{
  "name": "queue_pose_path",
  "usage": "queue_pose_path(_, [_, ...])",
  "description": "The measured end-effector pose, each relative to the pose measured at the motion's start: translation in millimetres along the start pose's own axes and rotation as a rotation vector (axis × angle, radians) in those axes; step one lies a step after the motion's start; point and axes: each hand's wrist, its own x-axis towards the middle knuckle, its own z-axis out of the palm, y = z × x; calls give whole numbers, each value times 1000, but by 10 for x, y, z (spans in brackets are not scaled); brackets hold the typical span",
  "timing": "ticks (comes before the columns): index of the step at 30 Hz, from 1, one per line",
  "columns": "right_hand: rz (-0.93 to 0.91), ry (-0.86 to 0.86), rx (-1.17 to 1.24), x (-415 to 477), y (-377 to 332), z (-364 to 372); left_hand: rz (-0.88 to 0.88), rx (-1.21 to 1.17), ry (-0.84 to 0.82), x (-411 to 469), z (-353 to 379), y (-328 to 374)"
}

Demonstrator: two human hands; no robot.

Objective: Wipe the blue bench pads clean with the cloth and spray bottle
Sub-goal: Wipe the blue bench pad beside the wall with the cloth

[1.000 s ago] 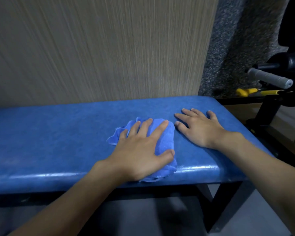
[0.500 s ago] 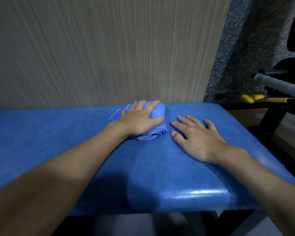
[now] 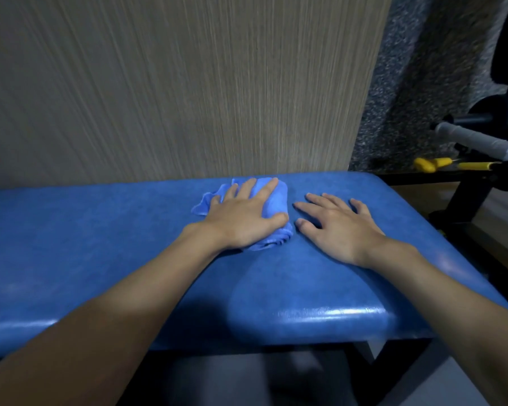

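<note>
A panelled wall [image 3: 188,83] rises behind the blue pad [image 3: 100,259], which runs across the view. Near the pad's far edge, just right of centre, the left hand [image 3: 244,218] lies flat on a bunched blue cloth [image 3: 277,200], fingers extended and pressing it to the surface, thumb along its near side. Just beside the cloth, the right hand [image 3: 340,230] rests palm down on bare pad, fingers spread and relaxed, gripping nothing. Past the pad's right end stand a black frame [image 3: 464,200], a yellow part [image 3: 431,164] and a grey handle [image 3: 475,140].
</note>
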Motion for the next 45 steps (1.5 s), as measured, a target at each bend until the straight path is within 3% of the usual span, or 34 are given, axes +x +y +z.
queue_pose_path(6, [-10,16,7,-41,-23,-13,79,63,-54,-871,31,131])
queue_pose_path(11, [-23,15,-91,-134,-86,-93,98,69,-77,-1048,34,121])
queue_pose_path(16, [3,9,30,4,-92,-162,91,15,-73,-735,6,56])
queue_pose_path(26, [-15,-9,-50,147,-8,51,-26,-41,-11,611,-101,-229])
queue_pose_path(31, [-10,0,-46,165,9,63,-54,-34,6,815,-70,-265])
queue_pose_path(45, [4,11,-10,103,-32,13,96,41,-1,-895,41,30])
